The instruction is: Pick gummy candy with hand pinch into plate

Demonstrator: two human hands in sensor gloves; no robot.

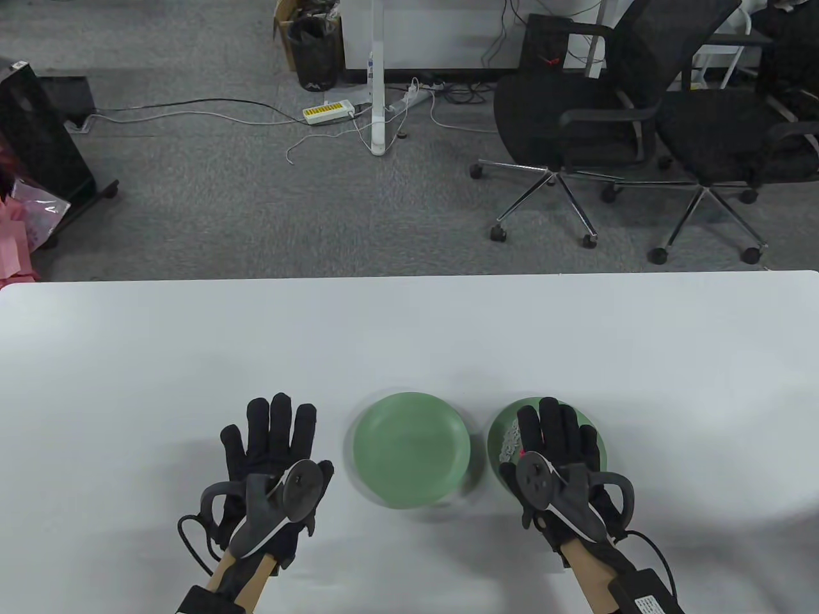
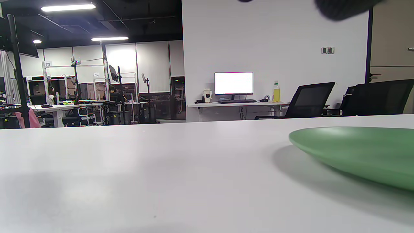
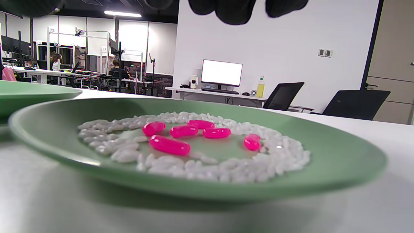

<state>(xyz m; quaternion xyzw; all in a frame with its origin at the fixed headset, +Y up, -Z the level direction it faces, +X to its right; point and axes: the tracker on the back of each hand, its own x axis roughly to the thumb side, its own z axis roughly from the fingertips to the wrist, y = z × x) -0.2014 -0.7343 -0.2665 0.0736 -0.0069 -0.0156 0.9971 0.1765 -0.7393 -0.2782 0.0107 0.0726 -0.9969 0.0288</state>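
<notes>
Two green plates stand on the white table. The middle plate [image 1: 409,448] is bare; its rim shows in the left wrist view [image 2: 355,152] and in the right wrist view [image 3: 29,94]. The right plate [image 1: 592,441] holds several pink gummy candies [image 3: 169,145] among white grains [image 3: 258,171]. My right hand [image 1: 553,441] hovers over this plate with fingers spread, holding nothing; its fingertips [image 3: 233,9] hang at the top of the right wrist view. My left hand [image 1: 272,441] lies flat on the table left of the middle plate, fingers spread, empty.
The table's far edge [image 1: 409,275] runs across the middle of the table view. Beyond it are grey carpet, two black office chairs [image 1: 576,121] at the right and a desk leg [image 1: 379,77] with cables.
</notes>
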